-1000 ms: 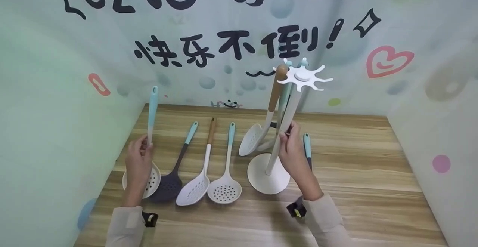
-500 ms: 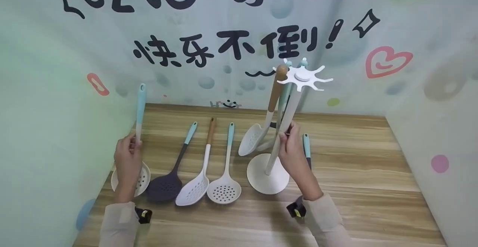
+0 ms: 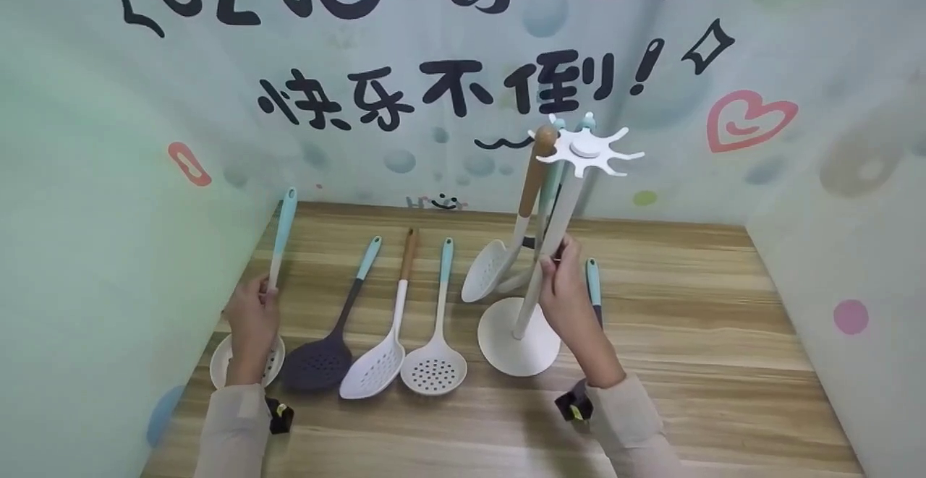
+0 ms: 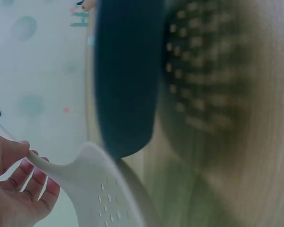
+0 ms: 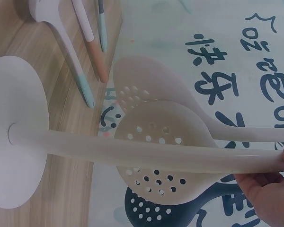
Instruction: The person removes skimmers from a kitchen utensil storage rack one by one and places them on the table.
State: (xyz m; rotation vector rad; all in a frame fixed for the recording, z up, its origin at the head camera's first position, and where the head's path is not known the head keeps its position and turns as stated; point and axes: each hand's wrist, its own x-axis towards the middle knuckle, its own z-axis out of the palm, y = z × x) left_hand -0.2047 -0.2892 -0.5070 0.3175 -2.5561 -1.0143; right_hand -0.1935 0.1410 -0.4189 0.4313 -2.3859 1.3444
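In the head view my left hand pinches the neck of a white skimmer with a light blue handle. Its handle points up and away, and the hand covers part of the round holed head. The left wrist view shows thumb and fingers on the neck, close above the holed head. My right hand grips the pole of a white utensil stand, which has a round base and a hooked top. On its far left side hang a white slotted spoon with a brown handle, a beige skimmer and a dark one.
Between my hands, a dark skimmer, a white slotted spoon and a white skimmer lie side by side on the wooden table. A blue-handled utensil lies partly behind my right arm. Printed cloth walls stand around.
My left hand first moves left with the skimmer, away from the dark skimmer. Then the handle's tip drops and leans slightly right. My right hand and the stand stay in place.
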